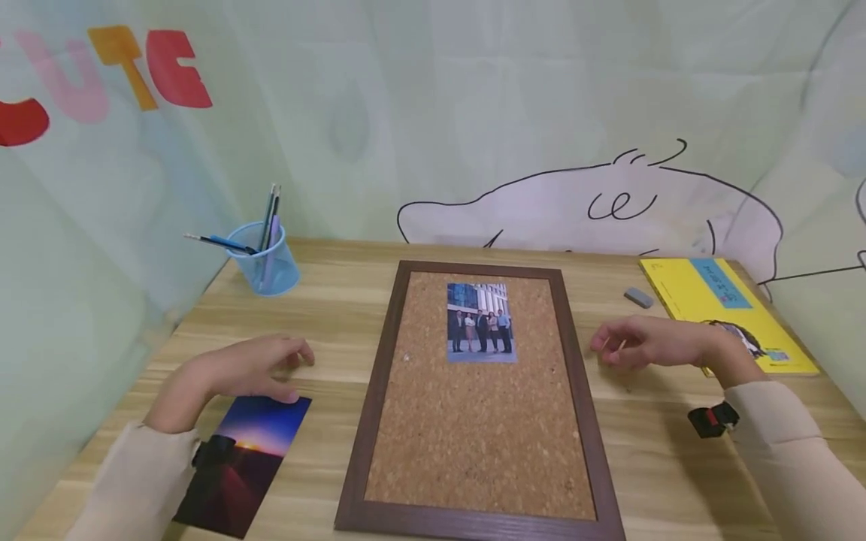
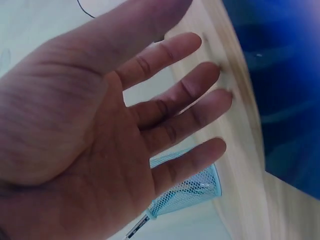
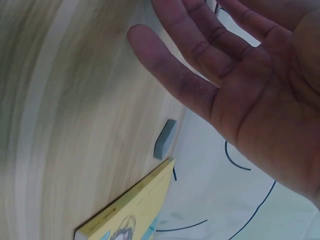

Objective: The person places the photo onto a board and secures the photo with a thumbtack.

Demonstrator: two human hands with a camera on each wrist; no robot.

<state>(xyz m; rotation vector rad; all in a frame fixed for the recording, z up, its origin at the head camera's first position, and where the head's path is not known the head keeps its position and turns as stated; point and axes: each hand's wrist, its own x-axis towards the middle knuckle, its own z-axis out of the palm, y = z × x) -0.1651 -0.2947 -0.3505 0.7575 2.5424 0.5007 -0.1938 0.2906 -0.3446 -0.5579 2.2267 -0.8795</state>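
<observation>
A cork board [image 1: 473,436] in a dark brown frame lies on the wooden table, with a group photo [image 1: 481,323] on its upper part. My left hand [image 1: 253,366] is left of the board, fingers loosely bent and holding nothing. Just below it lies a sunset picture [image 1: 260,443], partly covered by the wrist camera; its blue part [image 2: 285,90] shows at the right of the left wrist view. To the right of the board, my right hand [image 1: 649,342] hovers with relaxed, slightly curled fingers, nothing between them. A grey eraser [image 1: 638,297] lies just beyond that hand.
A light blue mesh pen cup [image 1: 271,270] with several pens and brushes stands at the back left. At the back right lies a yellow book [image 1: 697,289], partly behind the right hand and wrist. A printed curtain [image 1: 338,113] hangs along the table's back edge.
</observation>
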